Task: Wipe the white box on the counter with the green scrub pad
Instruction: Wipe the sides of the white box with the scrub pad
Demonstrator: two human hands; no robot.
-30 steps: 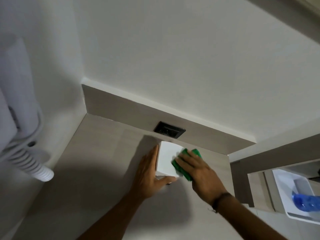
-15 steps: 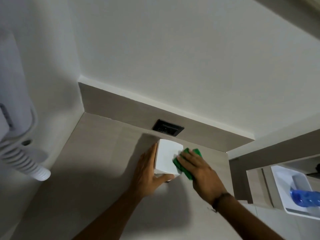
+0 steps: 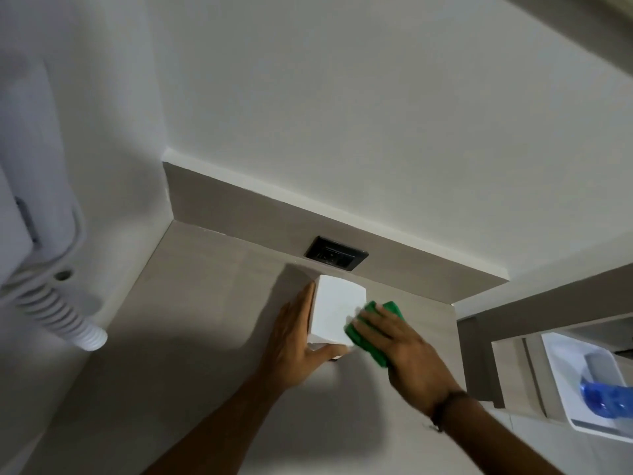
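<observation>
Green scrub pad, pressed flat under our right hand, meets the white box at centre frame from its right; our left hand braces its left side.

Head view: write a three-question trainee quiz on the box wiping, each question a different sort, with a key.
1. True or false: the green scrub pad lies under the right hand, against the white box.
2. Multiple choice: the left hand is
A. flat on the counter, apart from the box
B. steadying the box's left side
C. holding the pad
3. Fill in: the dark socket plate sits on the backsplash just ____ the box.

Key: 1 true; 2 B; 3 behind
</observation>
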